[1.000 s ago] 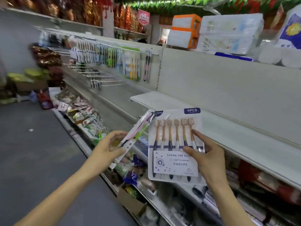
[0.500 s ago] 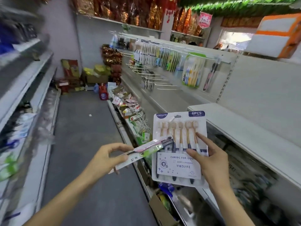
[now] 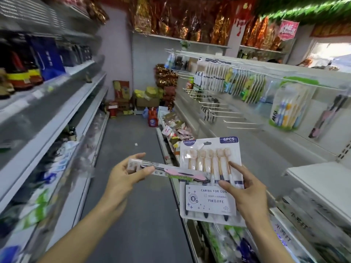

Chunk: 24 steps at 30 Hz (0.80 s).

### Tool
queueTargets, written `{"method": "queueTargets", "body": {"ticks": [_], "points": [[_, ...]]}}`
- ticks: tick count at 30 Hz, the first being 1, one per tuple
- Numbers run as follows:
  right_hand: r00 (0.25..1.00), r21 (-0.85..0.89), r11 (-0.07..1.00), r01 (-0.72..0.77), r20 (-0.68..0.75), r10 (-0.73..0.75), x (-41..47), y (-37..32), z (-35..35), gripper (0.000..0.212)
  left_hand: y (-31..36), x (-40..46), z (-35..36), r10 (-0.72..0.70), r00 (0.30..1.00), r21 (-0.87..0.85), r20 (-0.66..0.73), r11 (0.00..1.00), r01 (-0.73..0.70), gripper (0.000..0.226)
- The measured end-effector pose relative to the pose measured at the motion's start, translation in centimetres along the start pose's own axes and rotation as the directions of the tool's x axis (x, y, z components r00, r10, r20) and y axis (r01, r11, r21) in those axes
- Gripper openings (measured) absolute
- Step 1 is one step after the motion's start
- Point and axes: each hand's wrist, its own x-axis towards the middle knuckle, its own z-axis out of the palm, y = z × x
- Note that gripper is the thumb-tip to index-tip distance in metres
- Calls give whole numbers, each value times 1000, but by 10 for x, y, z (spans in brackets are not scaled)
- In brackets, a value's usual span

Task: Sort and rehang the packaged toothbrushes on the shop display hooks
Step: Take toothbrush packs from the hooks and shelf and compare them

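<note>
Hands both full: your left hand [image 3: 121, 179] pinched slim pack [image 3: 167, 170]; your right hand [image 3: 248, 194] gripped six-pack [image 3: 209, 186], forefinger straight.

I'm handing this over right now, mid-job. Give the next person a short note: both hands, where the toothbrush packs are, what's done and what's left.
Left hand: pinches the single pink toothbrush pack by one end, lying roughly level, its far end crossing in front of the big pack.
Right hand: holds the 6-piece toothbrush card upright by its right edge, forefinger across its front.
Display hooks: on the right-hand wall, several lower ones bare; hung toothbrush packs on the upper row.
Done: some packs already hang.
Left: hang both packs in hand; neither is on a hook yet. More loose goods lie on the low shelf, too blurred to identify.
</note>
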Motion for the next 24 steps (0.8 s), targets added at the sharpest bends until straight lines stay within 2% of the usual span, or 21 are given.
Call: {"method": "queueTargets", "body": {"ticks": [5,9,12,17,18,20,24], "points": [[1000,5,1000,-13,28,13,72,18,30,63,-1,81,14,-34,999,-191,2,981,34,58],[999,21,999,-38,-7,38,105,26,40,65,-2,130,34,-65,996,-255,66,964,80,28],[998,-29,999,-32,-51,31,119,27,41,65,-4,162,54,-47,990,-204,131,976,73,32],[982,-107,993,-57,-186,36,132,26,35,62,-11,211,85,-77,959,-110,272,988,111,56],[975,-124,990,-61,-218,33,133,26,33,62,-15,221,93,-64,944,-74,323,993,93,49],[956,-155,985,-82,-292,34,131,25,28,62,-23,237,110,-35,902,2,431,999,38,20],[900,-237,965,-111,-436,-4,123,16,18,60,-25,259,144,-22,790,82,613,996,-35,14]]}}
